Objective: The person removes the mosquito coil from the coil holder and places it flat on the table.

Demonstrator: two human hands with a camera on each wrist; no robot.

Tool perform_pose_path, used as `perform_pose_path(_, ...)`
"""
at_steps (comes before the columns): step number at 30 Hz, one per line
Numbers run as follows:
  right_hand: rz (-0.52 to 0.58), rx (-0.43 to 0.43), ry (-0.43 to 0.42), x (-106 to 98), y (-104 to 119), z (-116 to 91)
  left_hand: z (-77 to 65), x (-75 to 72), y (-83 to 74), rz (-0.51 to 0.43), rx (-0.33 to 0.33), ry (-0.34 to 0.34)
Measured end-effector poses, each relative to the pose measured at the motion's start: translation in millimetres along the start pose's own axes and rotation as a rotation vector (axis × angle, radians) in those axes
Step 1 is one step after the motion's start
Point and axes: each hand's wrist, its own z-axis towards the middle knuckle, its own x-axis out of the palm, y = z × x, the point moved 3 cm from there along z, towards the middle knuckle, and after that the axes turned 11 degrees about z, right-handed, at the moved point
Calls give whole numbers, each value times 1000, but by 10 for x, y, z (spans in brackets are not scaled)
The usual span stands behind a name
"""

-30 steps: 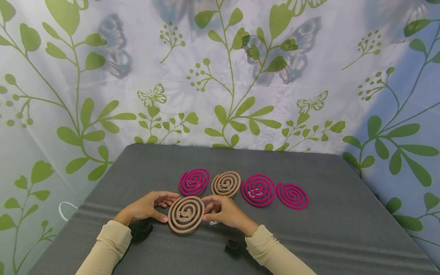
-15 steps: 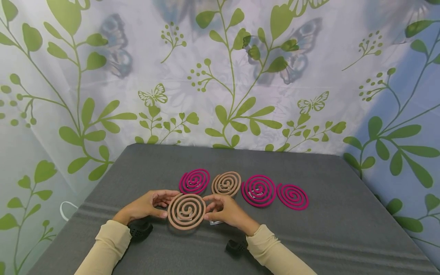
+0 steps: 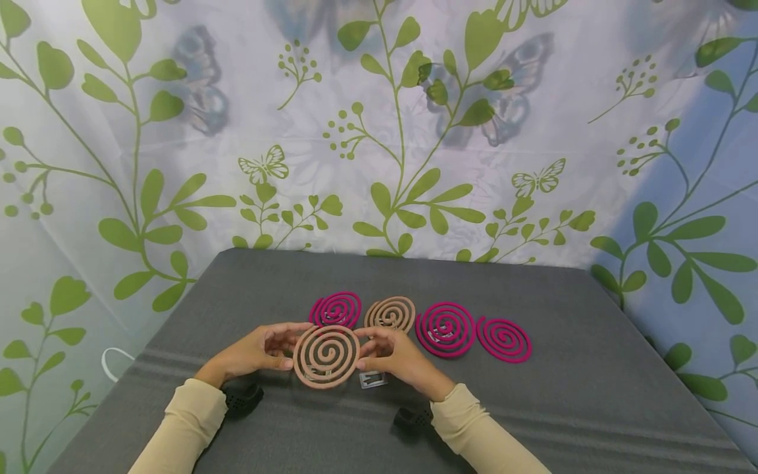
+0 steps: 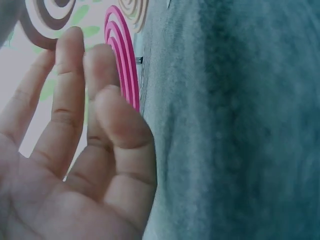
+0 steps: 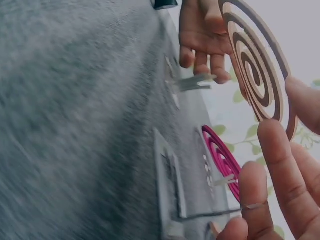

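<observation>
My left hand (image 3: pixel 245 355) and right hand (image 3: pixel 405 363) hold a tan mosquito coil (image 3: pixel 329 354) between them, each pinching its edge with thumb and fingers. The coil is raised over the grey table, its flat face tilted toward the head camera. A small metal coil stand (image 3: pixel 373 380) lies on the table beside the right hand. Another stand shows through the gaps of the held coil. In the right wrist view, right fingertips press the edge of the coil, and the left hand (image 5: pixel 207 37) is at the far side. The left wrist view cuts off most of the coil.
Behind the hands, a row holds a magenta coil (image 3: pixel 324 309), a tan coil (image 3: pixel 404 309), a larger magenta coil (image 3: pixel 448 350) and another magenta coil (image 3: pixel 515 357) at right. Stands show through some. A leaf-print curtain (image 3: pixel 331 263) hangs past the table's (image 3: pixel 562 408) back edge.
Both hands have lifted the tan coil and shifted it slightly to the right, and it now overlaps the magenta coil behind it. More of the metal stand by the right hand shows.
</observation>
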Motion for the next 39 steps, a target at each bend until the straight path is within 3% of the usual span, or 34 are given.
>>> perform_pose_path(12, 36, 16, -17, -178, 163, -66, 100, 120, -259, -14, 48, -37)
perform_pose_path(19, 193, 13, 14, -279, 230, -146, 186, 251, -429, -36, -1, -101)
perform_pose_path(24, 237, 6, 30, -362, 276, -235, 271, 361, -512, -47, -23, -133)
perform_pose_path(39, 262, -87, 103, -658, 329, -518, 510, 707, -731, -16, -81, -98)
